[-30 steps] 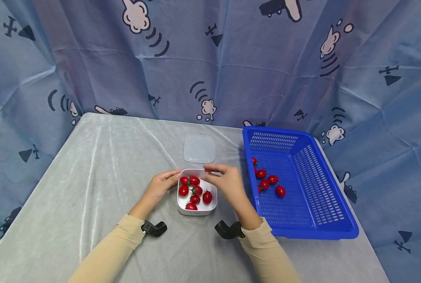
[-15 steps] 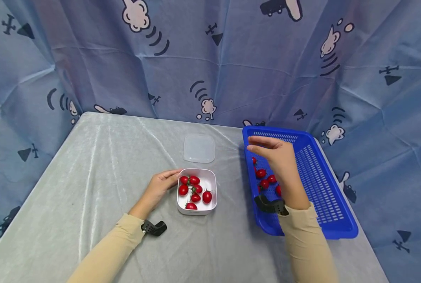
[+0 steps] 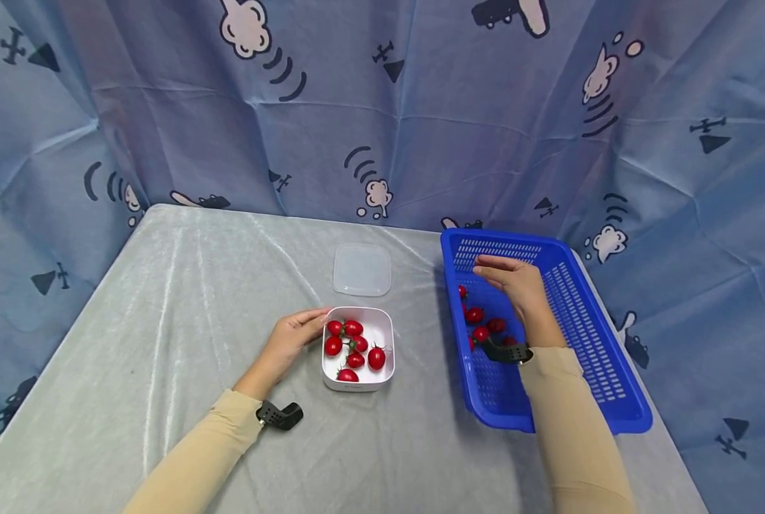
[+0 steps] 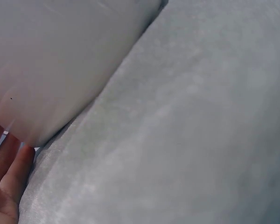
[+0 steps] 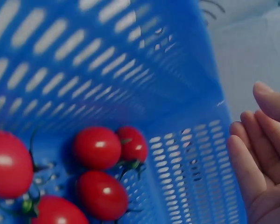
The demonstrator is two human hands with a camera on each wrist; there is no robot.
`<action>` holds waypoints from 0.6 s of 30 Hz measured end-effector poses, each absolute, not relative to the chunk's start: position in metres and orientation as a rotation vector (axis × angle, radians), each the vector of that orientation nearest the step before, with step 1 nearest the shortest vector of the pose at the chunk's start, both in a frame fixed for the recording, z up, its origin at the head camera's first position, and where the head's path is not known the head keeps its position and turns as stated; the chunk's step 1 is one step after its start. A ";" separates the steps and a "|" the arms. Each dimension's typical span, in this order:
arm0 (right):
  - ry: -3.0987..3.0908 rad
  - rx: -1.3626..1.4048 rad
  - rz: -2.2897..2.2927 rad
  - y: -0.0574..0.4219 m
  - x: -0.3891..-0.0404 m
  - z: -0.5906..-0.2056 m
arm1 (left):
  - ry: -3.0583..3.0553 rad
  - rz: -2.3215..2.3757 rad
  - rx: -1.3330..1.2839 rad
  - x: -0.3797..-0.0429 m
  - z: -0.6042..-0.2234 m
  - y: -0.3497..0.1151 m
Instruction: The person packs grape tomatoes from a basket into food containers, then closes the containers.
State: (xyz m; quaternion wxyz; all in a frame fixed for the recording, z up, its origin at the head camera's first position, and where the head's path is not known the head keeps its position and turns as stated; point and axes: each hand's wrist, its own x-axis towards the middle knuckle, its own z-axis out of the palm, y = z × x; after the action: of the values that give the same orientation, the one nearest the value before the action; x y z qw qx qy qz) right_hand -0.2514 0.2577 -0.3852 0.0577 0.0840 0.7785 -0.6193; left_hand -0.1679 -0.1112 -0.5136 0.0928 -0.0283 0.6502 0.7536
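A square white container (image 3: 382,330) stands on the cloth-covered table with several cherry tomatoes (image 3: 376,358) in it. My left hand (image 3: 290,338) touches its upper left side with straight fingers; the left wrist view shows the fingertips (image 4: 24,161) against the smooth white wall (image 4: 46,70). Over the blue plastic basket (image 3: 581,335), my right hand (image 3: 517,285) hovers with relaxed fingers and nothing between them. Below it, several more cherry tomatoes (image 3: 475,315) lie along the basket's left side, partly shaded. The right wrist view shows these tomatoes (image 5: 101,195) apart from the thumb and fingers (image 5: 245,172).
A clear square lid (image 3: 361,270) lies flat behind the white container. Slotted walls (image 5: 60,51) surround the basket's inside. A patterned blue curtain (image 3: 382,128) hangs behind the table, and grey cloth (image 3: 215,321) covers its top.
My right hand has moved from the white container rightward over the blue basket, shifting slightly further right in the last half second. The left hand and container have stayed put.
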 end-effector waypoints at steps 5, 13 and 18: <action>2.443 0.261 -1.700 0.264 -0.260 -0.398 | 1.949 2.233 -0.074 -0.168 -0.514 -0.112; 2.461 0.280 -1.502 0.268 -0.271 -0.420 | 1.914 2.253 -0.072 -0.169 -0.517 -0.112; 2.446 0.264 -1.437 0.271 -0.274 -0.429 | 1.896 2.268 -0.077 -0.169 -0.517 -0.112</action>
State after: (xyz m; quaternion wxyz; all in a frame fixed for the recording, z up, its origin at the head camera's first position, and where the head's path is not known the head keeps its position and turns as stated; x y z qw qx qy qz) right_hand -0.2741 0.2706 -0.4295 0.1457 0.0916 0.8493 -0.4990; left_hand -0.1694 -0.1115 -0.5172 0.0921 -0.0259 0.6385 0.7636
